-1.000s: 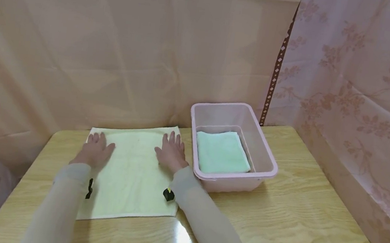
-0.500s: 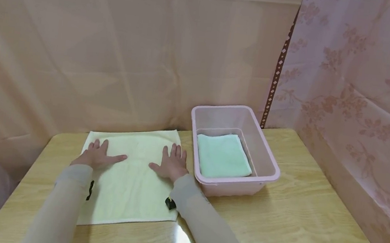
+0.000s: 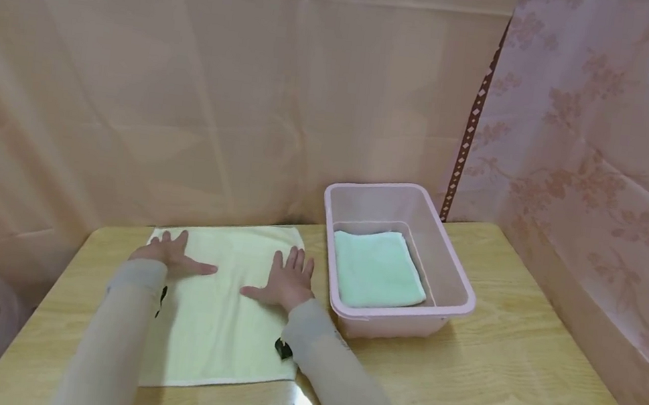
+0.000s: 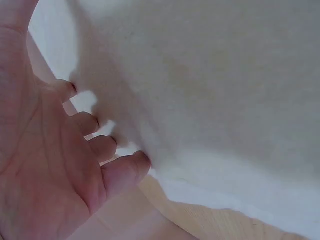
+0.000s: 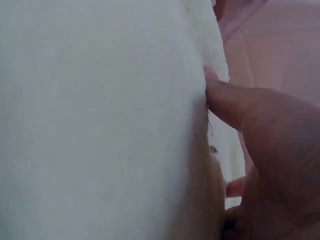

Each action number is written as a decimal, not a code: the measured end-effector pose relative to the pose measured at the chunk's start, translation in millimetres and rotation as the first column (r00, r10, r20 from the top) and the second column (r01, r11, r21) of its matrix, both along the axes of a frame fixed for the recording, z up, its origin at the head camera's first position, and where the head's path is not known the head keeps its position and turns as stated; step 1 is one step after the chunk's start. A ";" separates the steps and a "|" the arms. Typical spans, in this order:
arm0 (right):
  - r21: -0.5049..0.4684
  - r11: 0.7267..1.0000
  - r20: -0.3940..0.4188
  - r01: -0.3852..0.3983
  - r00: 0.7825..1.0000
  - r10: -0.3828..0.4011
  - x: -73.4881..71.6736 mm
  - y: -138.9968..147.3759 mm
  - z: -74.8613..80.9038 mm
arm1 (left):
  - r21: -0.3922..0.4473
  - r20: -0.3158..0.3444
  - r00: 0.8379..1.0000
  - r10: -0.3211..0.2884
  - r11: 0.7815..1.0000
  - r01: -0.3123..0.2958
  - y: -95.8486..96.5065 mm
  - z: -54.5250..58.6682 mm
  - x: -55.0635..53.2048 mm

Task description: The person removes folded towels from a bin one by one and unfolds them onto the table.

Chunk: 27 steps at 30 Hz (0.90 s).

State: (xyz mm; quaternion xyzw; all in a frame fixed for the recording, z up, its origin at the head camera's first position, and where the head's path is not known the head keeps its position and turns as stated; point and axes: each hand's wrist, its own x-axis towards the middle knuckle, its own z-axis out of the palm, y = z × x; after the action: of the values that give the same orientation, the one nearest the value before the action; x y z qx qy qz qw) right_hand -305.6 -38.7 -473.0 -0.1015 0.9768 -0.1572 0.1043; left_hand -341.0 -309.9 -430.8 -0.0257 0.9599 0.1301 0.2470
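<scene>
A pale yellow towel [image 3: 225,331] lies spread out on the wooden table. My left hand [image 3: 171,254] rests on its upper left part, fingers spread and thumb pointing right. On the upper right part my right hand [image 3: 285,281] presses with straight fingers, its thumb pointing left toward the other hand. The left wrist view shows the left palm [image 4: 45,155] with its fingertips touching the cloth. In the right wrist view the right thumb [image 5: 232,102] touches the towel's surface. Faint creases run down the towel between the hands.
Right of the towel stands a pink plastic basin [image 3: 457,304] holding a folded mint-green towel [image 3: 379,272]. A beige curtain [image 3: 240,99] hangs behind the table [image 3: 521,372], and a pink flowered curtain [image 3: 623,163] hangs along the right side.
Both hands have slid a little toward the near side over the towel, and their thumbs have spread inward. The head view has shifted slightly.
</scene>
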 end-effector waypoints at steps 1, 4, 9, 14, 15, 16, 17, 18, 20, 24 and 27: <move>0.003 1.000 0.003 -0.012 1.000 0.012 1.0 1.6 -0.2 | -0.004 0.002 1.000 0.004 1.000 -0.004 1.4 0.9 1.7; 0.021 0.998 0.019 -0.051 0.999 0.051 3.1 5.8 -1.5 | -0.013 -0.004 1.000 0.008 1.000 -0.008 3.9 2.5 5.8; 0.053 0.995 0.003 -0.083 0.997 0.083 11.3 8.5 -3.2 | -0.008 -0.019 1.000 -0.004 1.000 0.003 4.1 1.8 4.8; 0.102 0.985 -0.063 -0.140 0.987 0.147 38.5 14.7 4.0 | 0.040 -0.098 0.990 -0.099 0.994 0.103 9.7 -4.2 12.2; 0.119 0.979 -0.064 -0.166 0.983 0.175 46.1 16.9 7.4 | 0.054 -0.122 0.984 -0.132 0.989 0.139 12.5 -6.5 17.0; 0.131 0.973 -0.061 -0.189 0.978 0.198 53.4 19.3 10.8 | 0.063 -0.143 0.977 -0.160 0.983 0.171 15.9 -8.3 23.7; 0.145 0.967 -0.053 -0.211 0.974 0.221 60.3 21.9 14.8 | 0.074 -0.159 0.970 -0.185 0.977 0.198 20.1 -9.8 31.3; 0.167 0.957 -0.045 -0.237 0.968 0.247 66.5 24.4 18.3 | 0.082 -0.169 0.964 -0.205 0.972 0.221 24.5 -11.3 39.3; 0.191 0.941 -0.025 -0.280 0.957 0.290 76.2 28.8 24.0 | 0.097 -0.165 0.960 -0.226 0.965 0.244 33.6 -11.1 56.4; 0.183 0.921 -0.036 -0.345 0.934 0.356 80.1 33.8 26.5 | 0.046 -0.167 0.956 -0.241 0.967 0.252 43.5 -7.9 81.4; 0.171 0.908 -0.005 -0.384 0.921 0.390 76.3 36.3 23.1 | 0.031 -0.146 0.964 -0.222 0.973 0.228 41.1 -8.5 90.3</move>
State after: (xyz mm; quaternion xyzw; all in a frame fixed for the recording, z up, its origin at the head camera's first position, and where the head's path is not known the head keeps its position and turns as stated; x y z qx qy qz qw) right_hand -229.3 -2.4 -449.9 -0.2870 0.9488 -0.0492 0.1225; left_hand -250.7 -268.8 -439.3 0.0986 0.9683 0.1255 0.1920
